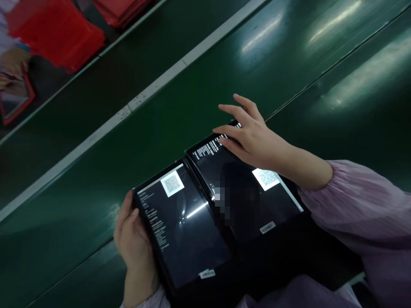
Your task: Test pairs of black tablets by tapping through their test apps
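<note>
A wide green conveyor belt runs across the whole view, and a white strip goes along it. Far from the person, there are two piles of red sheets, and a co-worker's hand is beside one red-framed device. Near the person, two black tablets lie side by side on the belt, with their long edges touching. The left hand is closed around the outer edge of the left tablet. The right hand is open, with fingers spread, and it touches the top end of the right tablet. Each screen shows white text, one QR code and one small white sticker on the frame below it.
</note>
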Motion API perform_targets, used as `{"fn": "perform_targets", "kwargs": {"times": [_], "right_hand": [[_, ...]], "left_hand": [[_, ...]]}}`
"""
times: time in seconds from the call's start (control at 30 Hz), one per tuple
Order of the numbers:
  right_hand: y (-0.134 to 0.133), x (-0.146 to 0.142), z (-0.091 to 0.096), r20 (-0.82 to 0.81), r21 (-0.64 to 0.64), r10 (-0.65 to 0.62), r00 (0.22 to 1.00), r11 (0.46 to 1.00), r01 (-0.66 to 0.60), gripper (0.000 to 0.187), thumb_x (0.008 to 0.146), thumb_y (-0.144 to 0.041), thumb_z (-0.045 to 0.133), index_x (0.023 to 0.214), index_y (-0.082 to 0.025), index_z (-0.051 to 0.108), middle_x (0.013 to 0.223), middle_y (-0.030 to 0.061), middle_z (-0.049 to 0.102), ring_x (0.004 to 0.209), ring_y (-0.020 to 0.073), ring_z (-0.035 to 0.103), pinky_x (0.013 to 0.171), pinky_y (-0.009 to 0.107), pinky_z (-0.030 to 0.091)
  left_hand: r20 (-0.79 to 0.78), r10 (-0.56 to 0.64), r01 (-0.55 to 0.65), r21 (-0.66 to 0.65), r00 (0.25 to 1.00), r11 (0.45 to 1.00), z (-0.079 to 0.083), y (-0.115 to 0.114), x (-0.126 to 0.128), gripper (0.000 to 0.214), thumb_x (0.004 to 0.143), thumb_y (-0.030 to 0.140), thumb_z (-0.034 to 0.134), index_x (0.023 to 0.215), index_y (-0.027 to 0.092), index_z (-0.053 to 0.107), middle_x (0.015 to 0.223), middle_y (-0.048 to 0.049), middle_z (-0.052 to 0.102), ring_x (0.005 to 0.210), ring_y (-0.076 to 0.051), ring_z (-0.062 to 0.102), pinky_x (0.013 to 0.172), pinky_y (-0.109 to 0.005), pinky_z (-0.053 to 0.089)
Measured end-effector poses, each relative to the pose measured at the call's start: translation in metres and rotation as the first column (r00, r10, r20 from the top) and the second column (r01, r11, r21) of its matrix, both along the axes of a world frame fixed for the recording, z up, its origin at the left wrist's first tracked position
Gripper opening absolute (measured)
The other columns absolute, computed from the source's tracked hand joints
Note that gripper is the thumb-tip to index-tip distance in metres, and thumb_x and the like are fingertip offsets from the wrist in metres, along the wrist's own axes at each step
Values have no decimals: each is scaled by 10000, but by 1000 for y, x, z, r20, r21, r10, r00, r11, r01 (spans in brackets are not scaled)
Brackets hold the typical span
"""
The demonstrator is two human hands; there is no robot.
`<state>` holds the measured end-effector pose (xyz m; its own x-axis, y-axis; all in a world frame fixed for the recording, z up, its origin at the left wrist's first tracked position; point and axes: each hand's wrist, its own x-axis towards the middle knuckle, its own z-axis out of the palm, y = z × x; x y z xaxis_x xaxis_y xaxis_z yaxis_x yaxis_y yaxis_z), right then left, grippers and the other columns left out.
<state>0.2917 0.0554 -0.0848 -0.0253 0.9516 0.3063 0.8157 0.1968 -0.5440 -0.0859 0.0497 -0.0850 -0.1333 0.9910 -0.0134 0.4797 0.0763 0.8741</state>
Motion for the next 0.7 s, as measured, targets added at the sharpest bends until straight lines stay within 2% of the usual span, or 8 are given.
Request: {"fn": "perform_targets", "kwargs": {"times": [0.1,0.2,0.3,0.37,0.43,0.6,0.7], "right_hand": [[0,1,2,16,-32,3,1000,999,-3,245,1071,-366,660,1243,-320,827,1606,78,606,1651,459,349,1292,804,348],[0,3,5,15,-36,15,1000,999,-14,237,1074,-375,656,1206,-304,840,1600,78,616,1648,455,356,1302,798,341],[-1,7,12,-13,2,56,998,998,-56,243,1081,-364,651,1000,-270,860,1521,73,683,1628,436,400,1308,752,375],[-4,11,19,-24,31,110,994,994,-109,351,1093,-372,637,825,-252,830,1407,67,749,1609,414,441,1296,707,424],[-7,15,26,-11,49,146,989,988,-145,435,1111,-394,601,758,-245,807,1325,65,784,1587,398,481,1273,677,469],[-19,19,41,1,162,87,996,983,-86,405,1118,-344,572,831,-245,839,1333,76,796,1513,386,575,1239,660,514],[-23,15,45,-1,181,76,997,981,-74,349,1105,-292,595,874,-254,855,1341,78,798,1492,379,593,1225,660,528]], "left_hand": [[30,104,-106,75,994,992,6,0,12,392,879,274,692,1248,322,816,1462,-2,763,1512,-280,603,1291,-457,493],[36,130,-132,72,991,989,11,1,20,363,849,250,700,1182,304,834,1380,-9,799,1473,-281,634,1266,-454,519],[46,159,-162,82,986,983,14,3,24,319,824,248,742,1123,287,845,1346,-11,818,1444,-288,654,1302,-471,473],[76,167,-174,88,983,981,15,4,26,275,810,255,773,1073,287,848,1339,1,825,1441,-288,657,1343,-482,413],[101,177,-186,93,979,978,16,4,31,248,794,250,783,1032,284,845,1316,6,832,1460,-294,641,1359,-495,386],[264,239,-257,35,935,966,21,5,39,292,752,183,778,1025,247,859,1221,-8,849,1470,-292,626,1352,-457,392],[287,262,-271,-6,922,962,24,5,39,325,749,182,793,1060,238,869,1206,-17,854,1435,-305,647,1322,-471,434]]}}
